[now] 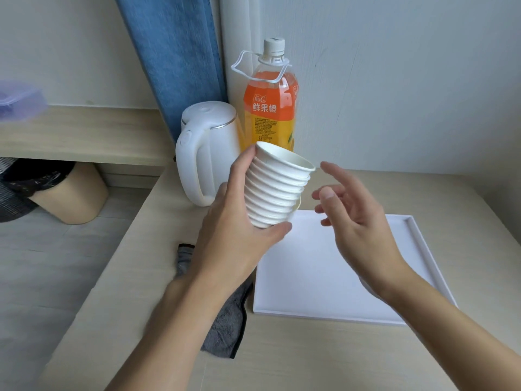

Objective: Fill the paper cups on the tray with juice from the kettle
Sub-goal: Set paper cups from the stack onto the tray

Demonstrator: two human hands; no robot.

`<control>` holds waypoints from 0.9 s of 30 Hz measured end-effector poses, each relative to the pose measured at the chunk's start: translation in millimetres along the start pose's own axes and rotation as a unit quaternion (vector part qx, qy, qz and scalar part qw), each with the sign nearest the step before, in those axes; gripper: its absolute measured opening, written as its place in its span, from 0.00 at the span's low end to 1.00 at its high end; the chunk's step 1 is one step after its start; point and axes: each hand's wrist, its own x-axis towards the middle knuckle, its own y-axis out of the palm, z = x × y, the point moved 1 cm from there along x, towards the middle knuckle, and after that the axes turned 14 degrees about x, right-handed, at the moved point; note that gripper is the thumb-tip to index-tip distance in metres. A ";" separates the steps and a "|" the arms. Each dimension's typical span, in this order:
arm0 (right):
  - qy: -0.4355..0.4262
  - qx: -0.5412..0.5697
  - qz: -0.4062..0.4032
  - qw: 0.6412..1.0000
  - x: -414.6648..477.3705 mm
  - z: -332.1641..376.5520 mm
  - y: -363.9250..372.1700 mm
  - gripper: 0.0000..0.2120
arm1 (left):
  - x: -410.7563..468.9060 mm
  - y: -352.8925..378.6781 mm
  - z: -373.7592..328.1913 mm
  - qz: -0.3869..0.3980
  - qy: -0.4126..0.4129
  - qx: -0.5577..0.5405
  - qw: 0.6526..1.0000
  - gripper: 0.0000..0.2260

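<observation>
- Gripping a stack of paper cups (275, 190) in the left hand (234, 224), with the thumb under the lowest cup and the fingers curled round the far side.
- Tipping that stack so its open mouth points toward 2 o'clock, held up clear of the tabletop (310, 359) and above the 11 o'clock corner of the tray (310, 283).
- Hovering the right hand (355, 221) at 3 o'clock of the stack, fingers loosely spread and slightly bent, holding nothing, near the top rim but apart from it.
- Lying flat on the tabletop at 5 o'clock of the stack: a shallow white tray with a low raised rim, partly covered by the right forearm.
- Standing at 10 o'clock of the stack: a white kettle (205, 148), lid down, handle turned toward 7 o'clock, base on the tabletop.
- Standing just beside the kettle at its 2 o'clock, back against the wall: a tall bottle (270, 108) of orange juice, white cap on, with a white carrying loop round the neck and an orange label.
- Spreading out at 7 o'clock of the tray: a grey cloth (225, 320), partly hidden under the left forearm.
- Hanging at 12 o'clock behind the kettle: a blue curtain (180, 52).
- Showing at the 9 o'clock edge of the view, too blurred to make out: a purplish container (19, 100) above a pale wooden ledge.
</observation>
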 end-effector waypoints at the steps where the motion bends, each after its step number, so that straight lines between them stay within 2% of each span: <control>1: -0.005 0.004 0.001 1.000 1.3 2.2 1.2 0.12 | -1.8 1.1 -1.2 0.012 0.003 0.010 1.000 0.49; 4: -0.012 0.012 0.018 1.000 4.8 9.0 3.8 0.07 | -5.6 5.3 -3.8 0.035 0.013 0.032 0.999 0.49; 10: -0.039 0.012 0.027 0.999 7.0 10.9 -8.9 0.09 | -5.5 11.3 -8.0 0.045 0.015 0.041 0.998 0.49; 15: -0.082 0.034 -0.045 0.995 13.4 18.5 -26.2 0.08 | -6.7 17.3 -9.8 0.064 0.023 0.054 0.996 0.49; 21: -0.117 0.078 -0.129 0.982 19.8 31.1 -58.2 0.07 | -3.8 21.7 -7.7 0.058 -0.011 0.010 0.998 0.48; 24: -0.101 -0.010 -0.158 0.982 21.3 15.3 -70.2 0.07 | -3.4 24.5 -5.8 0.057 -0.020 0.005 0.998 0.49; 27: -0.024 -0.177 -0.104 0.978 19.5 -17.1 -73.1 0.05 | -3.5 25.2 -7.4 0.047 -0.024 -0.010 0.999 0.49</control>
